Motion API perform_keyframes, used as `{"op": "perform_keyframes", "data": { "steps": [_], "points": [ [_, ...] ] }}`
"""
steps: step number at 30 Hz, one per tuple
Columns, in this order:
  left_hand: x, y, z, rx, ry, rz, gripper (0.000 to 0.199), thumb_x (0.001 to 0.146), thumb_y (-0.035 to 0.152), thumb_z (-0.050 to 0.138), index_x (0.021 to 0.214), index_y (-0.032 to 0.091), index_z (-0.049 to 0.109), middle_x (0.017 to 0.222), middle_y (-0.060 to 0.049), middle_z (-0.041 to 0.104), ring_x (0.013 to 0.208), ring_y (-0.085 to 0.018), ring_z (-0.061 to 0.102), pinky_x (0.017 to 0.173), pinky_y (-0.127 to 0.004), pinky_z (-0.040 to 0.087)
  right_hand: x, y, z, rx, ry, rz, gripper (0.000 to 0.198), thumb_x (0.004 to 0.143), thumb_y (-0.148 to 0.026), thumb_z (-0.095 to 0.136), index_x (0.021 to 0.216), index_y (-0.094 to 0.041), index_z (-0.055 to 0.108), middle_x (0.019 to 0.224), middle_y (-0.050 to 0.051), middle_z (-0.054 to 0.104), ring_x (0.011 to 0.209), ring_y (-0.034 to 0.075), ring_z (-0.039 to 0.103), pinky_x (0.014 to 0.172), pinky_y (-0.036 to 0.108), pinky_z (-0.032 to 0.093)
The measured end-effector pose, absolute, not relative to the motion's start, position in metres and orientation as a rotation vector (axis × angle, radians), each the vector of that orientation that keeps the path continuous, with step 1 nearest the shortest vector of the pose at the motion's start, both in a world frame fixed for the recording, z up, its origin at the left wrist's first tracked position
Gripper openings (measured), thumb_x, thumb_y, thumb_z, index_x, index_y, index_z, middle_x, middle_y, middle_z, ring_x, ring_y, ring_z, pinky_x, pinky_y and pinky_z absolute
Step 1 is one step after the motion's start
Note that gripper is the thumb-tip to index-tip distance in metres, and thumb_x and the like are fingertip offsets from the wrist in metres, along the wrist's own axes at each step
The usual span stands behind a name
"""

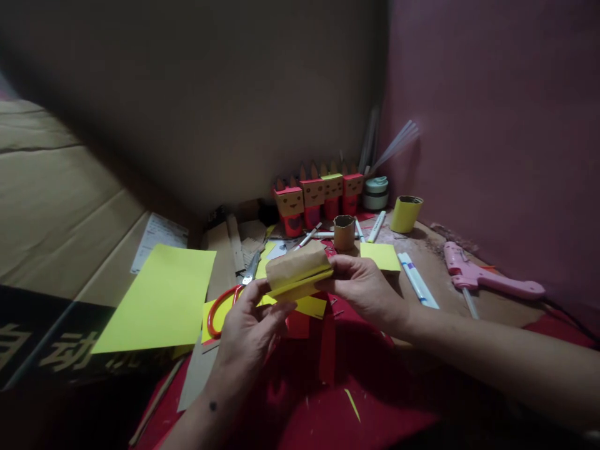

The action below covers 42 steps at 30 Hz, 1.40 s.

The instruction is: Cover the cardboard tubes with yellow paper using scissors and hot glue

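Note:
Between my two hands is a folded brown cardboard piece [297,267] with yellow paper along its lower side. My left hand [253,325] pinches its left end, thumb below and fingers above. At the other end, the thumb and fingers of my right hand [363,287] close on the edge. Scissors with red handles [212,317] lie just beyond my left hand, partly hidden by it. Yellow paper scraps [312,306] and a red paper piece [297,325] lie below the held piece. A short brown cardboard tube [344,234] stands behind it.
Several box-headed cardboard figures [294,201] stand at the back. A yellow-wrapped tube [406,214], markers [417,281] and a pink glue gun [492,284] are on the right. At left, a yellow sheet [159,300] lies before a large cardboard box [60,187].

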<state>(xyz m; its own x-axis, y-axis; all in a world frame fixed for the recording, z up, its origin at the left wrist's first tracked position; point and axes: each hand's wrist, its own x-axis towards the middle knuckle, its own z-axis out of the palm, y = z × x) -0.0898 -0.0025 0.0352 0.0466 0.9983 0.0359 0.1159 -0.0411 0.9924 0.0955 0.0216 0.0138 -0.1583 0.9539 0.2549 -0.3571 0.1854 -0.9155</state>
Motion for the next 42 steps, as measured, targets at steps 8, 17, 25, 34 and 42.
{"op": "perform_keyframes", "data": {
  "steps": [8, 17, 25, 34, 42],
  "points": [
    [-0.087, -0.001, 0.029, 1.357, 1.227, 1.395, 0.02, 0.059, 0.024, 0.083, 0.061, 0.017, 0.064, 0.041, 0.008, 0.048, 0.04, -0.004, 0.038, 0.038, -0.014, 0.031, 0.091, 0.018, 0.013, -0.51, -1.063, 1.574, 0.023, 0.068, -0.02, 0.08, 0.091, -0.022, 0.076, 0.081, 0.0, 0.073, 0.076, 0.013, 0.065, 0.081, 0.03, 0.049],
    [-0.091, 0.001, 0.03, 1.376, 1.339, 1.106, 0.032, 0.076, 0.04, 0.068, 0.094, 0.014, 0.069, 0.043, 0.001, 0.062, 0.035, -0.009, 0.046, 0.036, -0.017, 0.038, 0.09, 0.02, 0.015, -0.666, -1.026, 1.523, 0.02, 0.069, -0.026, 0.079, 0.089, -0.021, 0.077, 0.08, 0.002, 0.074, 0.077, 0.014, 0.065, 0.076, 0.03, 0.05],
    [-0.097, 0.007, 0.036, 1.24, 1.296, 0.978, 0.043, 0.076, 0.045, 0.068, 0.104, 0.012, 0.07, 0.033, 0.002, 0.055, 0.024, -0.01, 0.04, 0.027, -0.018, 0.033, 0.087, 0.026, 0.018, -0.646, -1.092, 1.446, 0.016, 0.064, -0.026, 0.08, 0.079, -0.021, 0.075, 0.074, -0.001, 0.072, 0.074, 0.013, 0.062, 0.077, 0.032, 0.051],
    [-0.084, -0.003, 0.066, 1.457, 1.314, 1.654, 0.018, 0.072, 0.03, 0.075, 0.089, 0.024, 0.077, 0.09, 0.002, 0.077, 0.096, -0.023, 0.069, 0.096, -0.037, 0.052, 0.087, 0.031, 0.078, -0.459, -1.435, 1.011, 0.01, 0.075, -0.019, 0.071, 0.082, -0.023, 0.076, 0.075, -0.004, 0.069, 0.076, 0.014, 0.062, 0.076, 0.031, 0.051],
    [-0.083, 0.009, 0.013, 1.298, 1.161, 1.235, 0.024, 0.071, 0.031, 0.077, 0.092, 0.02, 0.078, 0.086, -0.003, 0.078, 0.082, -0.02, 0.072, 0.08, -0.028, 0.058, 0.1, 0.027, 0.019, -0.736, -1.271, 1.446, 0.023, 0.068, -0.014, 0.071, 0.09, -0.019, 0.075, 0.079, 0.0, 0.073, 0.07, 0.013, 0.062, 0.069, 0.029, 0.052]
  ]
}}
